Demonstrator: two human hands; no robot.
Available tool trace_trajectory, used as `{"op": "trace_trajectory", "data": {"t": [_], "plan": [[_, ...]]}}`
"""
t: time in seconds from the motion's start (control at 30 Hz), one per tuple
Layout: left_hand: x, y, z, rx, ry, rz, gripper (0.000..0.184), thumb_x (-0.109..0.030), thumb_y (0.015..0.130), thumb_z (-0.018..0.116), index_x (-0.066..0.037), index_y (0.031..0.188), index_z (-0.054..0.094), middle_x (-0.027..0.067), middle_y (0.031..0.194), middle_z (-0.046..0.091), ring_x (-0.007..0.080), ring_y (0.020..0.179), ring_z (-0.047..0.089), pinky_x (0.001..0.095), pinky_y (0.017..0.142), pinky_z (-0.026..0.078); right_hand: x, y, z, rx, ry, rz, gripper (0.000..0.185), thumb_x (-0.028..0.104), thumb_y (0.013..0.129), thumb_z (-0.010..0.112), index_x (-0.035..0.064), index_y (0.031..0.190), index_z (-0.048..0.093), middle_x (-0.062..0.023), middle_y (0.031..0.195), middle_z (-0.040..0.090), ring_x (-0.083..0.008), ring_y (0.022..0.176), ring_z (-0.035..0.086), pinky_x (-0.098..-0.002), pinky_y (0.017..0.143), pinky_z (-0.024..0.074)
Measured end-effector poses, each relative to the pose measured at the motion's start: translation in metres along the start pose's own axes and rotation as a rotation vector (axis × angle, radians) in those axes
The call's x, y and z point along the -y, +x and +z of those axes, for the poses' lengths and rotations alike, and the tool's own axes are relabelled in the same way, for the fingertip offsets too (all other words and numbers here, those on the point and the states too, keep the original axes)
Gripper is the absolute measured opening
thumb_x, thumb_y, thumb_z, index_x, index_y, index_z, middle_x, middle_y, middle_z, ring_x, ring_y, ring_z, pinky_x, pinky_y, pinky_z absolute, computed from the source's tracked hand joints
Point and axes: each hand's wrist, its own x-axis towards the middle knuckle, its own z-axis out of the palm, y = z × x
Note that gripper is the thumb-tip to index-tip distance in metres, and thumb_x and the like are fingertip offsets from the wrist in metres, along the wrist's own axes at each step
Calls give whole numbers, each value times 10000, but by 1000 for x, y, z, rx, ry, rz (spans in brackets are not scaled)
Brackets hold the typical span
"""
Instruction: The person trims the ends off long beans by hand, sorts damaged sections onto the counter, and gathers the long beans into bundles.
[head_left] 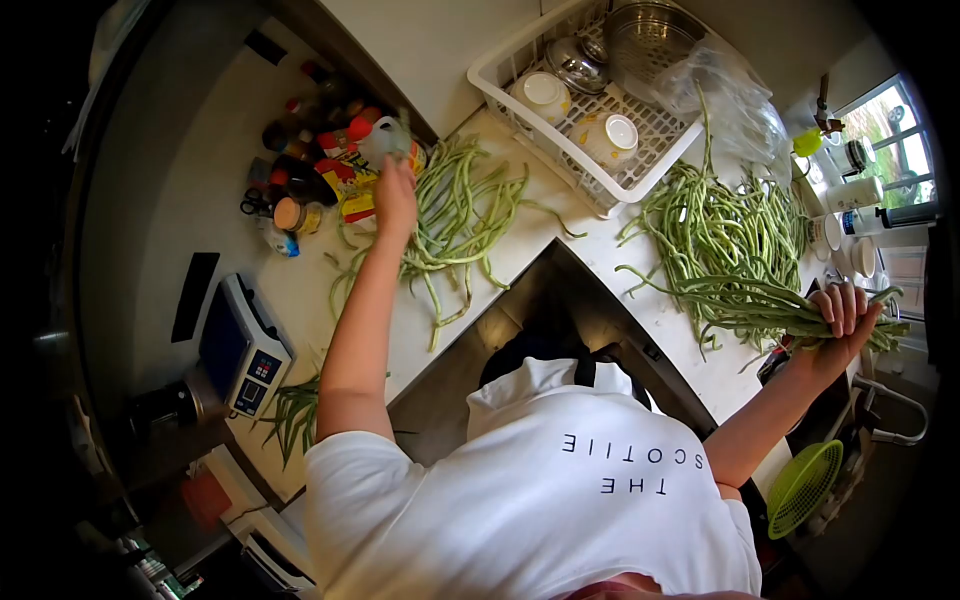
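Green beans (720, 225) lie heaped on the pale counter (660, 320), right side, below a white plastic rack (605, 200). Right hand (845, 312) closed, gripping a bunch of beans (755, 305). Left hand (396, 185) positioned beside bottles (300, 180) and a second bean pile (460, 205); blurred, cannot tell whether it grips anything.

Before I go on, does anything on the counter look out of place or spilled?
The clear plastic bag lies crumpled over the rim of the dish rack, beside the long beans, so it looks haphazardly left. No spill or damage is evident.
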Motion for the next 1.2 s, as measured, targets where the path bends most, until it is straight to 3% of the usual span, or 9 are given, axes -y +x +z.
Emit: {"op": "trace_trajectory", "data": {"t": [0.23,0.4,0.53,0.7,0.8,0.93,0.97,1.07,1.2], "plan": [[-73,2,-69,-219,-915,180,213,-201,1032,418,-23,1113,501,51,892,637,137,806,616,283,754,475,-41,6,9,28,-102,86,280,288,1025,464,97,821,441,33,640,374,-61,515,346,-237,552,352],[-133,-16,-99,-224,-1052,314,202,-214,1031,424,-47,1093,520,-16,765,486,85,689,443,230,656,390,-92,9,20,-33,-375,165,264,259,974,553,137,770,438,57,591,337,-50,509,335,-248,516,314],[-199,-51,-80,-14,-1026,281,265,-235,1018,445,-49,1176,548,-43,762,418,64,675,379,209,610,315,-142,13,34,-161,-654,252,239,166,810,763,51,906,577,7,650,514,-104,536,479,-258,495,376],[-256,-89,-14,20,-554,531,482,-40,924,454,-50,1406,430,120,971,476,272,904,526,370,849,451,-192,12,53,103,-715,325,221,106,805,744,15,967,625,8,690,577,-78,564,527,-239,491,409],[-257,-98,17,26,-560,536,701,56,829,455,-100,1493,297,189,1200,344,361,1019,483,397,895,447,-203,12,43,79,-661,337,211,154,844,713,24,980,618,2,786,602,-76,627,549,-228,516,422],[-251,-110,42,-78,-540,552,749,68,784,446,-77,1498,272,202,1198,334,381,1045,465,398,908,436,-214,10,22,26,-650,291,158,182,917,647,42,988,628,19,870,605,-76,779,546,-239,653,438],[-245,-114,54,-92,-597,521,755,75,795,461,-92,1504,260,170,1261,321,290,1050,436,359,916,418,-217,9,9,19,-674,272,185,194,918,651,39,1017,635,9,899,612,-84,784,543,-245,654,439],[-231,-120,71,-216,-677,528,718,25,851,505,-85,1508,237,176,1331,348,271,966,455,335,868,419,-218,5,7,-14,-765,305,187,193,927,642,38,1032,636,4,921,617,-89,806,540,-248,698,440],[-177,-130,113,-128,-679,388,584,-117,871,606,-79,1411,387,154,1062,554,339,942,547,403,848,443,-211,6,-1,145,-817,334,263,270,972,582,14,996,635,-45,946,645,-135,831,604,-290,748,484]]}}
